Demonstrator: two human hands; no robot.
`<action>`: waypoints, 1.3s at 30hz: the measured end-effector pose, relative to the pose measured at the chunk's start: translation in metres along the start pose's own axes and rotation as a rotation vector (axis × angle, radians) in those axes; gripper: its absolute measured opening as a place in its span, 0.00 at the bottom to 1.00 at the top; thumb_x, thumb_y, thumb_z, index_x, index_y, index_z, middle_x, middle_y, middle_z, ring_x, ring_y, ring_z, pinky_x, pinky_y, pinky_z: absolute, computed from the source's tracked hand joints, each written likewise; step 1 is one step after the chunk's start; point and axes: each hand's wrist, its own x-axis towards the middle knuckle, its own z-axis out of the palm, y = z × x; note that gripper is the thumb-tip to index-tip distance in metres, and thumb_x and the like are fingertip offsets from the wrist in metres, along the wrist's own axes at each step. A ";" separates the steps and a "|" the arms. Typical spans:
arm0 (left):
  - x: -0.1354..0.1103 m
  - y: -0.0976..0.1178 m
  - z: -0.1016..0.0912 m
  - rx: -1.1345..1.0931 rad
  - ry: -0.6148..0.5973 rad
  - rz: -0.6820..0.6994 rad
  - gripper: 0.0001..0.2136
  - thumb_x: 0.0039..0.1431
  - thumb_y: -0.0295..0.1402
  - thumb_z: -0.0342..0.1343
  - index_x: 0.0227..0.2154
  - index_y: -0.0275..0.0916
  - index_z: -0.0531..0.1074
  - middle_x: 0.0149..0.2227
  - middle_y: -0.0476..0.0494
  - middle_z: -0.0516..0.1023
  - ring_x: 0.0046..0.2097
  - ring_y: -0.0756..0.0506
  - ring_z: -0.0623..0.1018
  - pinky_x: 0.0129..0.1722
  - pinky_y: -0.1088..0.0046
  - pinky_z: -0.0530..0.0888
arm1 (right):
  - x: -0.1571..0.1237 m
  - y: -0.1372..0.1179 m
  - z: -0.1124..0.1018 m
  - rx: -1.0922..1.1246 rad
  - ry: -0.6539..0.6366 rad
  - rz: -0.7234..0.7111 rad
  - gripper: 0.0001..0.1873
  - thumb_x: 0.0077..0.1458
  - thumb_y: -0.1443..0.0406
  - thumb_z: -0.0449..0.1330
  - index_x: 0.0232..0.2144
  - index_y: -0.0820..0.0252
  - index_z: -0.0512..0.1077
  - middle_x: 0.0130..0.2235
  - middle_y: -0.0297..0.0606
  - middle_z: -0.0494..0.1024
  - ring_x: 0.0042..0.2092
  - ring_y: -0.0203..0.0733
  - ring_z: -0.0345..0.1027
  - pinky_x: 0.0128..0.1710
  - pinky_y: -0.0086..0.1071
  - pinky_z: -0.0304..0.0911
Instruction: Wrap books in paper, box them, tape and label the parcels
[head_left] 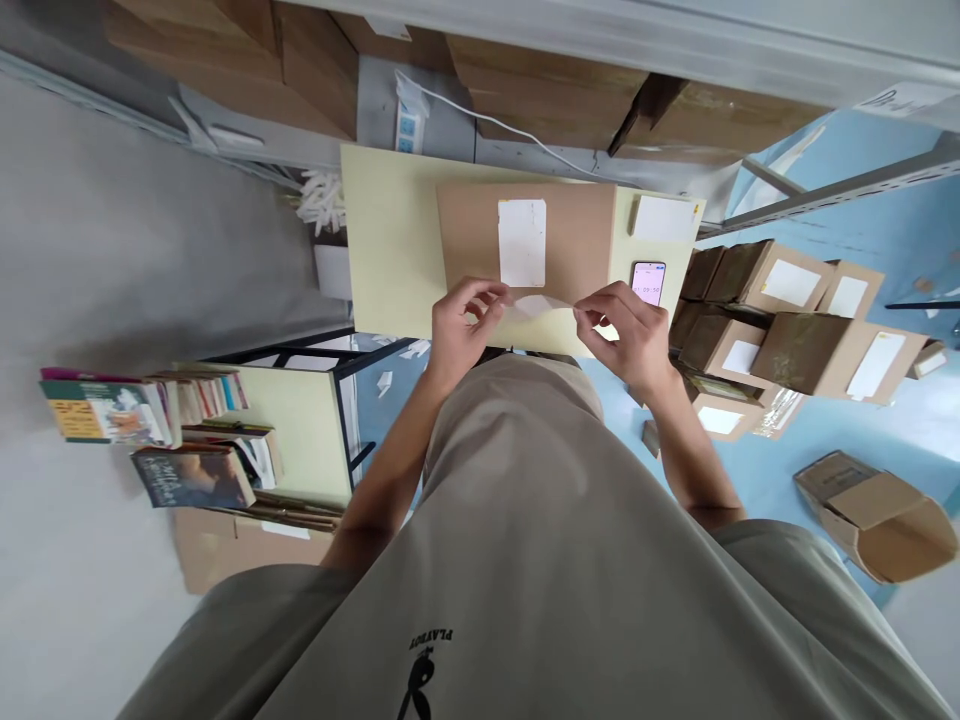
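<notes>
A cardboard box (566, 235) lies on the pale yellow table (390, 240), with a white label (523, 243) on its upper face. Along its near edge, a thin see-through strip of film (540, 305) stretches between my hands. My left hand (466, 325) pinches one end between thumb and fingers. The other end is in the fingertips of my right hand (626, 330). Whether the strip touches the box I cannot tell. Just beyond my right hand lies a phone (648, 282) with its screen lit. Behind the phone is a small white-topped box (664, 217).
Behind the table, several cartons (547, 95) and a power strip (409, 125) with a white cable sit under a metal beam (675, 50). Stacked cartons (795, 285) and an open carton (885, 510) are on the right. Several books (195, 475) occupy a side table (307, 430) at left.
</notes>
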 end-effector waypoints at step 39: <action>0.100 -0.062 0.002 0.149 -0.151 -0.151 0.05 0.67 0.37 0.68 0.40 0.41 0.84 0.43 0.43 0.90 0.49 0.40 0.85 0.54 0.62 0.82 | 0.166 0.102 0.038 0.096 -0.424 0.181 0.18 0.68 0.52 0.77 0.32 0.50 0.76 0.36 0.34 0.84 0.41 0.43 0.73 0.52 0.43 0.75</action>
